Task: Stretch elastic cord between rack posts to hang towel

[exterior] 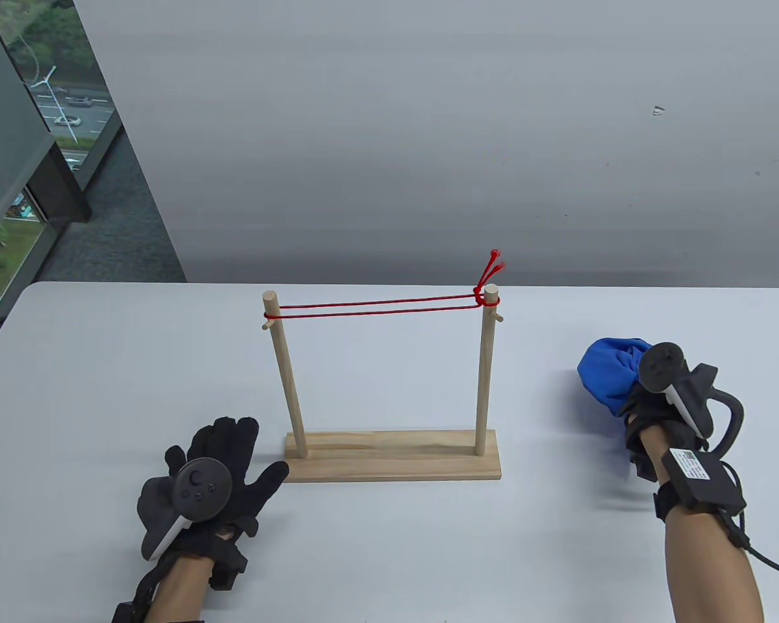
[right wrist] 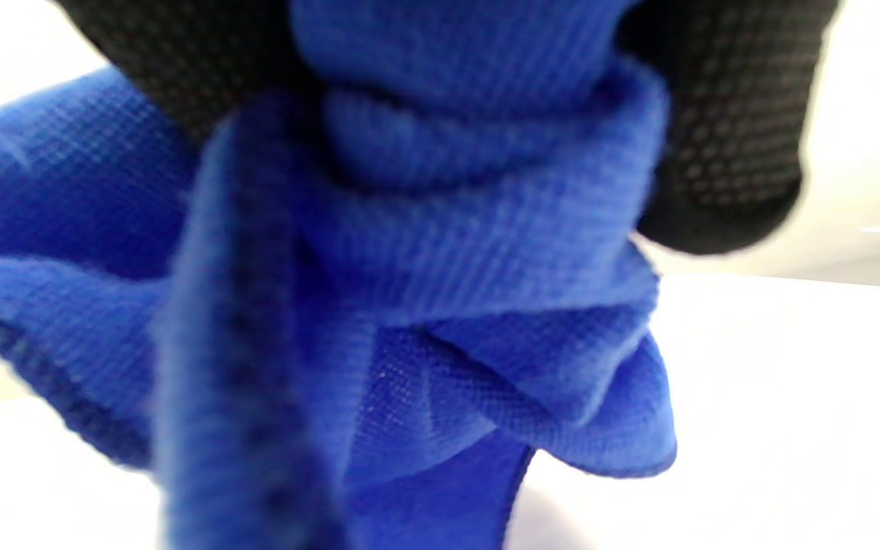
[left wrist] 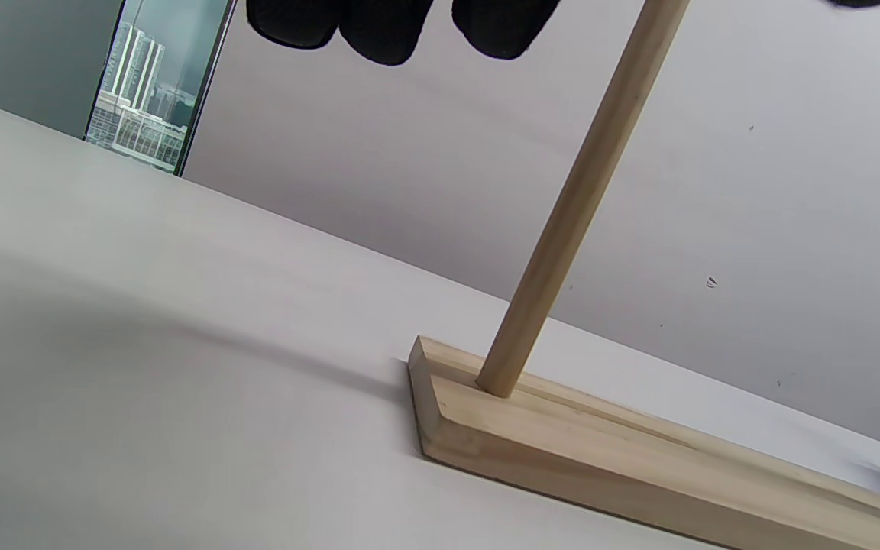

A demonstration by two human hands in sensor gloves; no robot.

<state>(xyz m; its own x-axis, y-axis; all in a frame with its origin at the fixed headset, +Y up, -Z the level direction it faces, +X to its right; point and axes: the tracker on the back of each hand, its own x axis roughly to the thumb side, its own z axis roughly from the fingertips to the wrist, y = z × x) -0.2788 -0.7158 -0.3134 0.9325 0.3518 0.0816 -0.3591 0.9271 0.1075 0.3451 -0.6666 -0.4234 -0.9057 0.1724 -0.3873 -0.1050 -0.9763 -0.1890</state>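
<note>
No legible writing; towel in right hand.

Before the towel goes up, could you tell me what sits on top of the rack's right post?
A red elastic cord is knotted around the right post just below its top, loose ends sticking up. The knot's far side is hidden behind the post.

Even, soft daylight with faint shadows on the table; the right wrist view is blurred and overexposed.

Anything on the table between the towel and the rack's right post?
No. In the table view, only bare table lies between the towel, gripped by the right hand, and the right post.
</note>
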